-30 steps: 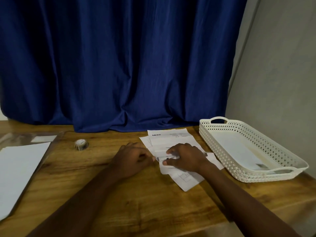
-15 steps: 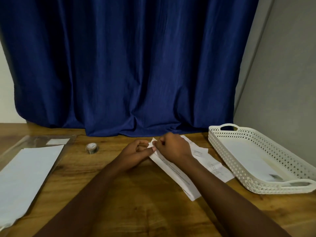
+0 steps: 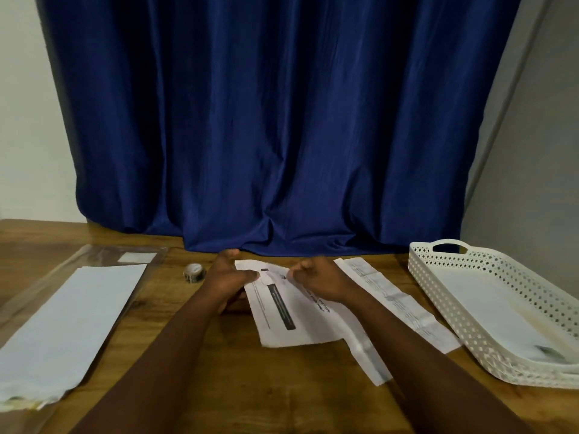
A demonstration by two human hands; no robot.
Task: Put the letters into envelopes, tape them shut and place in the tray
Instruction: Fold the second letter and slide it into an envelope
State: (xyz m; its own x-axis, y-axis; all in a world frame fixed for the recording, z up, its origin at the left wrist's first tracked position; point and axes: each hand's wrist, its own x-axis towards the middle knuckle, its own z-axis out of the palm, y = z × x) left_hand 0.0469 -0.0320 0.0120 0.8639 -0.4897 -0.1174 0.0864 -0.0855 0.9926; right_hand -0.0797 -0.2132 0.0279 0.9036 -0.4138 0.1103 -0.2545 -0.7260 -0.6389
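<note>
White letter [image 3: 291, 311] held at top edge by both hands, lower part on wood table [image 3: 238, 386]. Left hand [image 3: 226, 278] pinches left corner; right hand [image 3: 319, 278] pinches right. Second letter [image 3: 394, 303] lies just right. Tray [image 3: 438, 289] far right, envelope [image 3: 498, 321] inside. Tape [image 3: 194, 272] left of hands; envelopes [image 3: 72, 321] far left.

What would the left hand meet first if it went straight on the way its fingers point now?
The left hand points away from the person, toward the curtain. Nothing else seems to lie in that line, so probably the curtain's hem at the table's far edge, though depth is unclear.
</note>
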